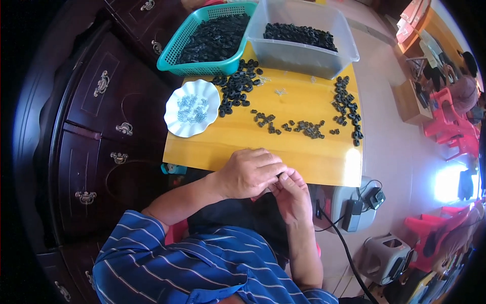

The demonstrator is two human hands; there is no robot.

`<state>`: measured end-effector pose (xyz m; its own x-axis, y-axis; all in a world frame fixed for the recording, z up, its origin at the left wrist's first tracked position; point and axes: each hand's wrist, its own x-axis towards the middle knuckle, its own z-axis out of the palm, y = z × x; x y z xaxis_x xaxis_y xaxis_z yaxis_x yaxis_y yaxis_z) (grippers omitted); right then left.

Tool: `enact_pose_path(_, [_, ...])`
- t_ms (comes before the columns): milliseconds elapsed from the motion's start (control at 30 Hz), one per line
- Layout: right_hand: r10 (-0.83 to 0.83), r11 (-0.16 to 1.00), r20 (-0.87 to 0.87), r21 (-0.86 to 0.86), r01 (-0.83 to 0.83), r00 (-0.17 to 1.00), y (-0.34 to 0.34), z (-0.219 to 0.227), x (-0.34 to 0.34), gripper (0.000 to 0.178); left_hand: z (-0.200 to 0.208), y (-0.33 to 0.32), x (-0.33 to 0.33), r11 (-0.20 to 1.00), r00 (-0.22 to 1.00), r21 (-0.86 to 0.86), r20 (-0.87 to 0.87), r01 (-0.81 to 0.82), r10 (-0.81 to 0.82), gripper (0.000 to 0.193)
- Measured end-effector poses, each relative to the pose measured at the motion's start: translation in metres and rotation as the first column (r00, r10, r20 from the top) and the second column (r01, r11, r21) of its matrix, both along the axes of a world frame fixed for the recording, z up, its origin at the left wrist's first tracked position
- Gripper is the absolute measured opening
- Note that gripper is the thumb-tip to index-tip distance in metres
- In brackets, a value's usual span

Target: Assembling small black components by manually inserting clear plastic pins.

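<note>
My left hand and my right hand meet just over the near edge of the yellow table. Both are closed, fingertips pressed together around a small black part that is mostly hidden by the fingers. Beyond the hands, small black blocks lie in a loose row. Rounded black pieces are heaped at the left, and more black rounded pieces line the right edge. A white scalloped dish at the left holds many tiny silvery metal pieces.
At the back stand a green plastic basket of black parts and a translucent bin of similar pieces. Dark wooden drawers flank the left. On the right are a grey stool, pink chairs and a black cable.
</note>
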<state>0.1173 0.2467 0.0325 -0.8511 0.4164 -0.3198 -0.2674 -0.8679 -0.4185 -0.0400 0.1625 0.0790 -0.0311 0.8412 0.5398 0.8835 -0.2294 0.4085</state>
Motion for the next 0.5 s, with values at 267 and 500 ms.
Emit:
enact_pose_path(267, [0.011,0.999,0.072,0.033,-0.013,0.997,-0.005,0.005,-0.005,0.013,-0.002,-0.008,-0.003,0.999,1.0,-0.049,-0.009,-0.019,0.018,0.026])
enact_pose_path(500, [0.058,0.991,0.072,0.119,-0.066,0.996,-0.008,0.002,-0.005,0.015,0.006,-0.015,-0.009,0.982,0.994,-0.187,0.106,0.008,0.012,0.028])
